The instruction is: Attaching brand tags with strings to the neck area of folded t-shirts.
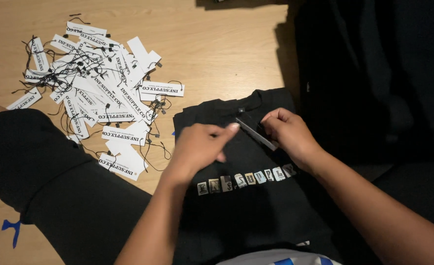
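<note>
Left hand point(200, 147): fingers pinched together, steadying the folded black shirt point(256, 206).
Right hand point(288, 132): clamped on dark tag point(256, 133).
Spare tags point(99, 88): ten o'clock.
Tip: keep fabric flat.

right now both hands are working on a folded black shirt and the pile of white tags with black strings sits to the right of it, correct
Not quite. The head view shows the pile of white tags lying to the left of the folded black shirt, on the wooden floor. The left hand and right hand are indeed on the shirt.
</note>
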